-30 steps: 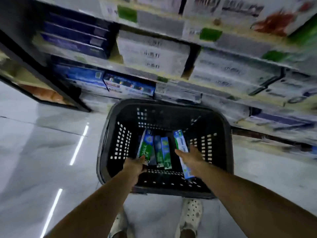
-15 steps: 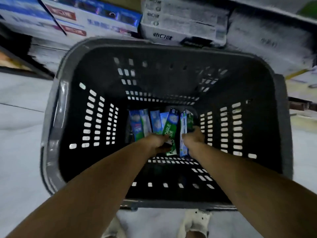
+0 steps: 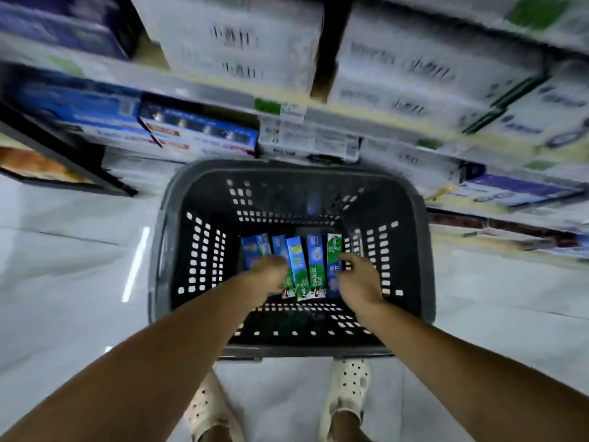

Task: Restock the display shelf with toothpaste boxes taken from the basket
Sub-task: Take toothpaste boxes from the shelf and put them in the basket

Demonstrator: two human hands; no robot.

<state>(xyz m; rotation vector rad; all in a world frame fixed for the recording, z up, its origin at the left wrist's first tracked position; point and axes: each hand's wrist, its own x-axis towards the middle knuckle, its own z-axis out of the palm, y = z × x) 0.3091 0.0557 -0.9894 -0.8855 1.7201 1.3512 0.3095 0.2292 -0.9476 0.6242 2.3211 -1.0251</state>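
Both your hands are reaching into the basket (image 3: 287, 169), where the boxes (image 3: 314, 266) are lying in a row on its floor. The right hand (image 3: 360, 279) is curling round the row's right edge, and the left hand (image 3: 269, 274) is covering the left boxes, though I cannot tell its grip. They are looking light, slick and crushable, so be squeezing gently on the long sides.

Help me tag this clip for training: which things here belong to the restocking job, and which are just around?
Job: toothpaste boxes; basket holding them; display shelf behind it; left hand and right hand, both on the boxes.
Just around: big white cartons on the upper shelf; pale shoes; glossy floor.
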